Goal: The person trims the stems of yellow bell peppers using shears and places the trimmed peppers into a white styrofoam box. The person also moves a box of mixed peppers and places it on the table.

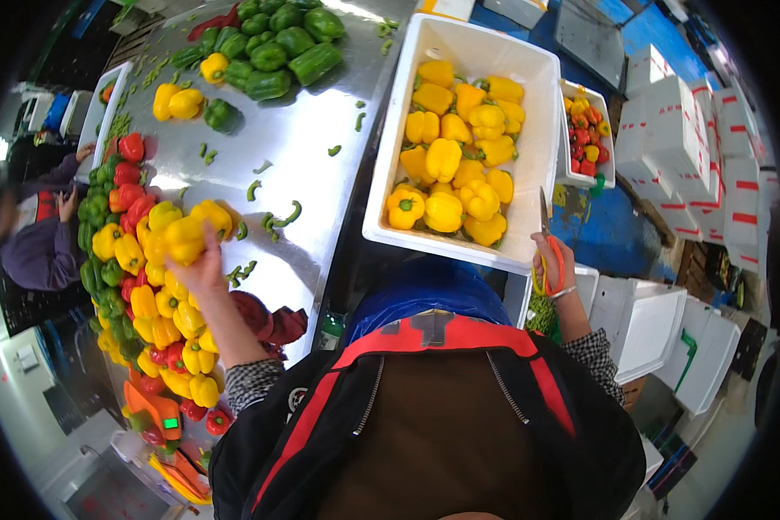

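My left hand (203, 265) is closed around a yellow bell pepper (183, 239), at the edge of a heap of yellow, red and green peppers (149, 302) on a steel table (286, 162). My right hand (564, 260) grips scissors with orange and yellow handles (545, 211), their blades pointing away from me. Beside the scissors stands a white foam box (378, 195), holding many yellow peppers (443, 159) with green stems. Cut green stem pieces (289, 214) lie scattered on the steel.
Green peppers (270, 56) are piled at the table's far end. A dark red cloth (283, 325) lies near my left forearm. An orange scale (159, 406) with a lit display sits at lower left. A person (39, 240) stands across the table. White boxes (669, 130) are stacked at right.
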Demonstrator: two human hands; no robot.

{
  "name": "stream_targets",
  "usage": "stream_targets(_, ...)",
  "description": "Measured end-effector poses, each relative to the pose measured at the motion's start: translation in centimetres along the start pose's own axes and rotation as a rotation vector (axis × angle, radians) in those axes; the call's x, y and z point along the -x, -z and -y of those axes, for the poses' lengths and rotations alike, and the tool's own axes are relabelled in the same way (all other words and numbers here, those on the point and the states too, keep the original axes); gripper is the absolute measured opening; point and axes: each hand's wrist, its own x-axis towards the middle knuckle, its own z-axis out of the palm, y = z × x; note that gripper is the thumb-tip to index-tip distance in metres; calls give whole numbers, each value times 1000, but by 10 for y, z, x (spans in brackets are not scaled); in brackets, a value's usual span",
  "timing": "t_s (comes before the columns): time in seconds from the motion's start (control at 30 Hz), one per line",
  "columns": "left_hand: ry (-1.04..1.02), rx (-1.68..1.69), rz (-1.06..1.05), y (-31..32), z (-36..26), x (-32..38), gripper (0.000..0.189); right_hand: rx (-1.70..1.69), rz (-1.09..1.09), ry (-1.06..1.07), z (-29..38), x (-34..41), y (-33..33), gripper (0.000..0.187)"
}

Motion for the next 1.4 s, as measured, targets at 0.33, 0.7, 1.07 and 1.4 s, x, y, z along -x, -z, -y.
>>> stream_targets(0.33, 241, -913, 800, -204, 218, 35, 38, -175, 236, -101, 23, -24, -2, 28)
stream_targets(0.7, -190, -1689, 2157, -217, 459, 115, 66, -568, 410, -230, 14, -43, 15, 25)
stream_targets(1.07, 42, -1738, 1481, -193, 377, 160, 77, -432, 333, -68, 22, -32, 16, 39)
stream_targets(1.4, 346, -1108, 1335, -199, 248, 163, 85, 697, 43, 649, 71, 7, -21, 68)
